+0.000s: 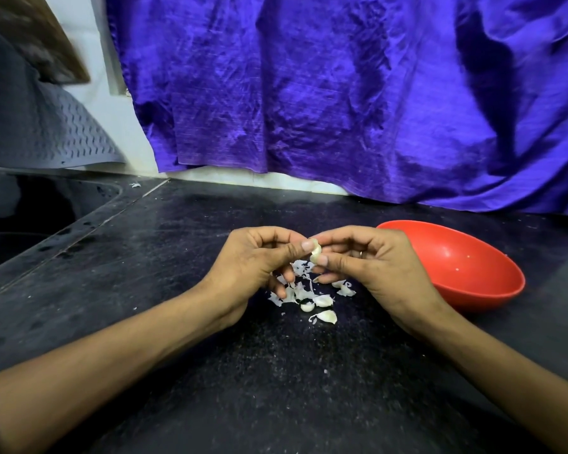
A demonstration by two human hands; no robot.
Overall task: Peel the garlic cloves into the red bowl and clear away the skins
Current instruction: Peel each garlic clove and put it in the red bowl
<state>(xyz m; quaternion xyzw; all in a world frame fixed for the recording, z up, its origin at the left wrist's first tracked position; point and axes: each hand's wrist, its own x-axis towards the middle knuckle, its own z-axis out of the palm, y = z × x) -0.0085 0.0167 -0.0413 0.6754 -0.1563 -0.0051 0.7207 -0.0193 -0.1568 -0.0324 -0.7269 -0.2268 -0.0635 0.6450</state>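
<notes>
No labels or writing anywhere that I can read. Both hands meet over the black speckled stone worktop [210, 355]: the left hand [256, 263] and right hand [371, 260] each pinch one small pale garlic clove [316, 250] between thumb and fingers. Below them sits a heap of white papery skins [295, 290] with roughly three cloves [323, 300]; partly hidden, so hard to count. One round red plastic bowl [473, 267] just right, tiny specks inside.
</notes>
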